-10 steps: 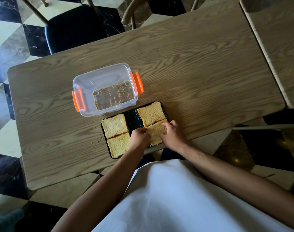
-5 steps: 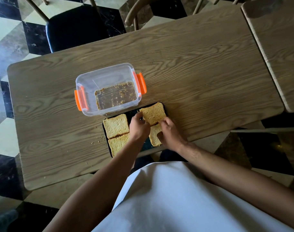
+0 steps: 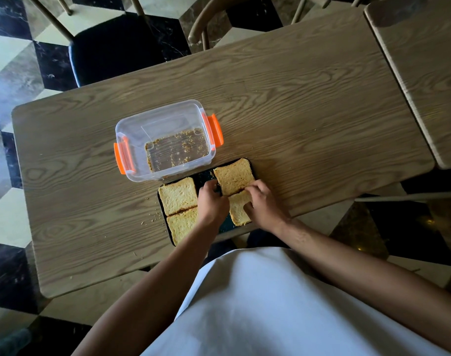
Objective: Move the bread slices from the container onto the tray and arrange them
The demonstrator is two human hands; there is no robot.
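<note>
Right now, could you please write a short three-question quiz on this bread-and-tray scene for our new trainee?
1. How many bread slices lie on the dark tray?
2. True or false: the clear container has slices inside.
3. Which slice does the right hand rest on? A) far left slice B) near left slice C) near right slice

Key
1. Four; the fourth is the far right slice.
2. False: only crumbs lie on its bottom.
3. C. The left hand is at the gap in the middle of the tray; whether it grips anything cannot be told.
</note>
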